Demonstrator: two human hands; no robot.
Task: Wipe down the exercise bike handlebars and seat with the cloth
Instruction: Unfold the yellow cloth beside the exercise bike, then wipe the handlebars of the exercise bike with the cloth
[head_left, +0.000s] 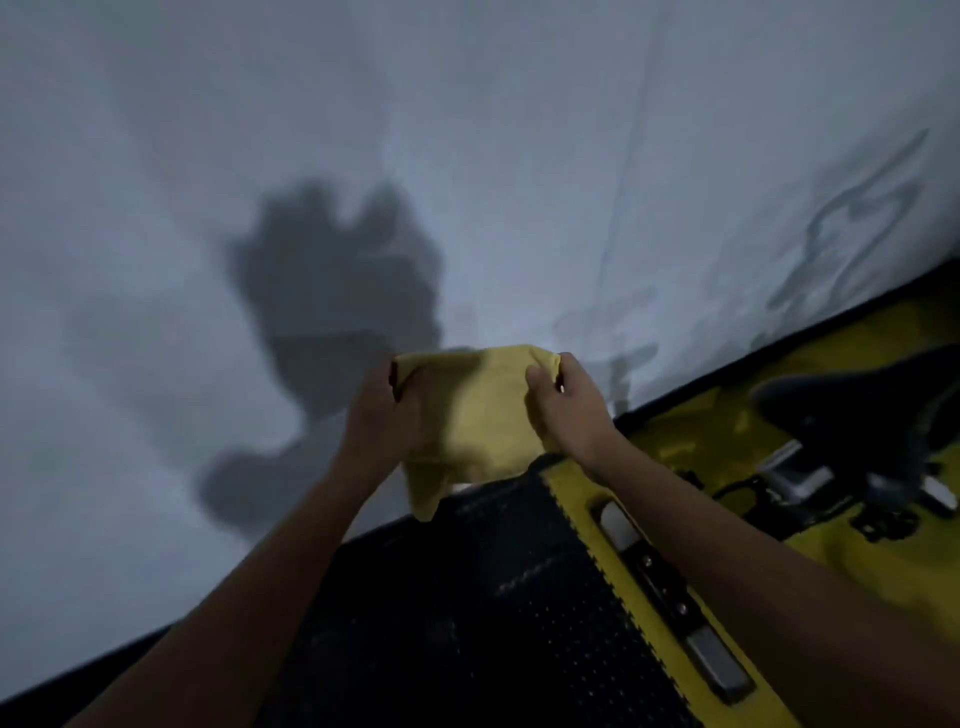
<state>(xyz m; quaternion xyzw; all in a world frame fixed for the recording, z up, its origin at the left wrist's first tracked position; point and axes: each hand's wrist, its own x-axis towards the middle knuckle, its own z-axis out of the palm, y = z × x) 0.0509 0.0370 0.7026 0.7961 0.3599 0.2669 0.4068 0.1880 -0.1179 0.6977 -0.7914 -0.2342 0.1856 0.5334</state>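
Above the floor's black-and-yellow edge, both hands, left hand (387, 410) and right hand (563, 410), pinch the yellow cloth (472, 415) by its top corners with curled fingers; it looks light, limp, easily bunched.

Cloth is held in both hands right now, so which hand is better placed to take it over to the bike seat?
Probably the right hand. It already grips the yellow cloth, and the dark bike seat sits off to its side, while the left hand is farther away.
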